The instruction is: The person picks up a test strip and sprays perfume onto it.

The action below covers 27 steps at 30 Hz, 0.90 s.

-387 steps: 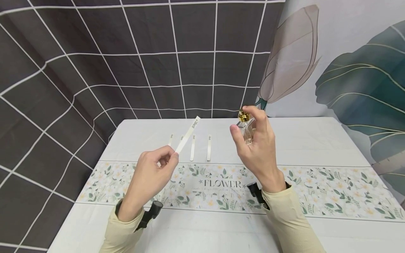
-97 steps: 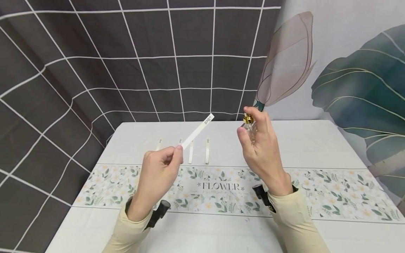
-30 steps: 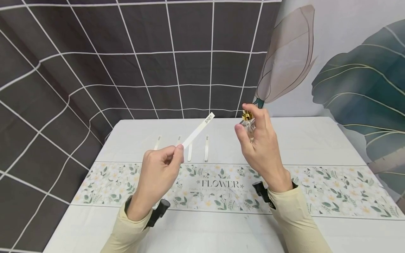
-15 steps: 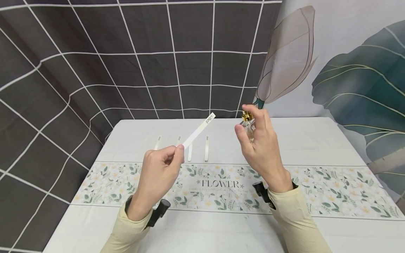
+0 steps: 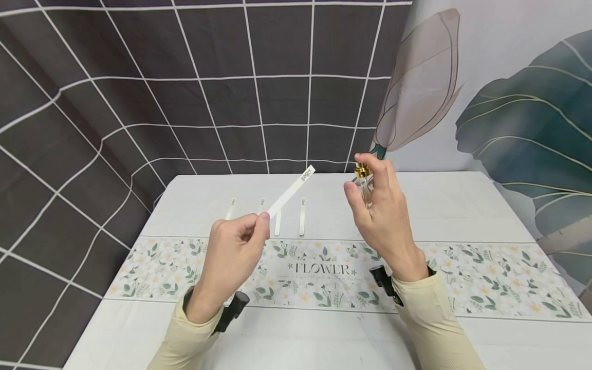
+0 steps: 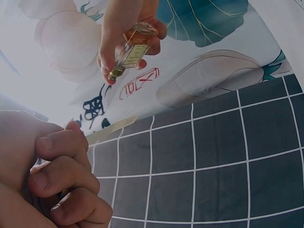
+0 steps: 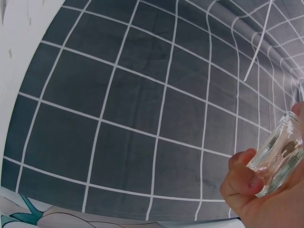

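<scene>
My left hand (image 5: 236,257) pinches the lower end of a white perfume test strip (image 5: 291,191) between thumb and fingers. The strip slants up to the right, its printed end farthest from the hand. My right hand (image 5: 386,216) grips a clear glass perfume bottle (image 7: 280,156) with a gold spray top (image 5: 362,170), and the index fingertip lies on that top. In the left wrist view the bottle (image 6: 135,50) shows a pale label and its nozzle end points down-left. A gap separates the strip's printed end from the spray top in the head view.
Several more test strips lie behind the left hand, among them a strip (image 5: 302,217) at the right of the row and another (image 5: 231,208) at the left, partly hidden. The white table (image 5: 324,339) carries a floral band (image 5: 485,277). Dark gridded cloth (image 5: 222,103) hangs behind.
Since the earliest frame, the left hand and its strip have shifted right, nearer the bottle. The leftmost strip on the table lies farther left. Over the last second both hands stay almost still.
</scene>
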Motion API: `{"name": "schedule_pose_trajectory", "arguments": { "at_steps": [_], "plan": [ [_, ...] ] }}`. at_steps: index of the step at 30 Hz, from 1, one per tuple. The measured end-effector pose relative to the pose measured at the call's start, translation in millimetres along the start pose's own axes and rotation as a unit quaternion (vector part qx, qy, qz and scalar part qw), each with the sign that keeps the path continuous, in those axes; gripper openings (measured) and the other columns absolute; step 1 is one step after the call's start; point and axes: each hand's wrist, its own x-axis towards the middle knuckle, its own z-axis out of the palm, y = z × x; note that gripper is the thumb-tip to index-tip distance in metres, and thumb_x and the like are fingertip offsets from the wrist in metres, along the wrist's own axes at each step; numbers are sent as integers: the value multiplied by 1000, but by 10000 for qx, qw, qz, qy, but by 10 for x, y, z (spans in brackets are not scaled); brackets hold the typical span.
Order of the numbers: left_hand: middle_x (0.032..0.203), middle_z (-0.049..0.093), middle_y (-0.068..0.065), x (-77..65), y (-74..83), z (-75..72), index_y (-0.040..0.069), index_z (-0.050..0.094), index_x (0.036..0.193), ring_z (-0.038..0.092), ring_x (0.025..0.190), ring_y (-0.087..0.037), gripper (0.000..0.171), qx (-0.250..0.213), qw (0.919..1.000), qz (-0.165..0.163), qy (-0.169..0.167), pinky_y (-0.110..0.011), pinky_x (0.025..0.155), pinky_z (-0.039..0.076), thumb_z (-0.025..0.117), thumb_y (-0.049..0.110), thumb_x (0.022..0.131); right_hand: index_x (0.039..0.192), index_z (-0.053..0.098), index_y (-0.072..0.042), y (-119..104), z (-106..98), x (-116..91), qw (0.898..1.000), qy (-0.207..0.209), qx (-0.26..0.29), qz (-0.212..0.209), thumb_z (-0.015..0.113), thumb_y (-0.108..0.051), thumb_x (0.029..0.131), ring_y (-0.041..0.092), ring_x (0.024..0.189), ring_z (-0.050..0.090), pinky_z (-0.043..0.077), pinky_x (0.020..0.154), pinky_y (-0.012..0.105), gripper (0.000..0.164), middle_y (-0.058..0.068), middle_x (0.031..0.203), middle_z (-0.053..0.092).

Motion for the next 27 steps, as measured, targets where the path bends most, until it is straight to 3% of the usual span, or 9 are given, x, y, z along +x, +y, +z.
{"name": "schedule_pose_trajectory", "arguments": {
  "at_steps": [12,27],
  "plan": [
    [46,32,15,-3,-9,0,16,52,57,27,43,2,42,9,9999,103,39,-18,41,17,60,6,98,145,46,-16,3,10,1,9998,167,54,46,57,-23,101,19,76,38,32,63,35,45,18,107,52],
    [46,34,14,4,-18,0,13,55,59,28,42,0,40,-59,10000,5,-31,-18,40,18,59,6,99,146,45,-12,27,-14,7,9999,111,103,-30,53,-28,103,19,73,36,30,62,32,46,20,104,48]
  ]
}}
